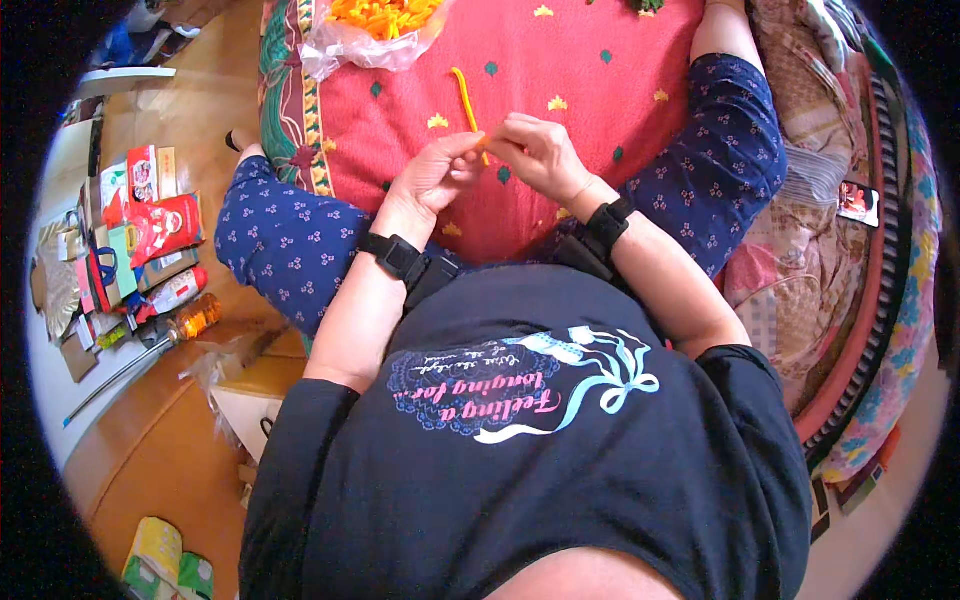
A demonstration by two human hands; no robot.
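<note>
Fuzzy yellow pipe cleaner (463, 97); matt red cloth (590, 120); crinkly clear plastic bag (345, 45)

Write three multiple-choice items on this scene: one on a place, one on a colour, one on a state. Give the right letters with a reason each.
1. Where does the clear plastic bag of yellow pieces lie?
A. On the red cloth, beyond the hands
B. On the wooden floor by the bottle
C. In the person's lap

2. What colour is the pipe cleaner?
A. Green
B. Yellow-orange
C. Blue

3. How is the pipe cleaner held?
A. It lies loose, untouched
B. One hand alone grips it
C. Both hands pinch its near end

Answers:
1. A: the bag sits at the far edge of the red cloth, above the hands.
2. B: the fuzzy strand is yellow-orange against the red.
3. C: the left hand and right hand meet at its near end, the rest lying on the cloth.
</note>
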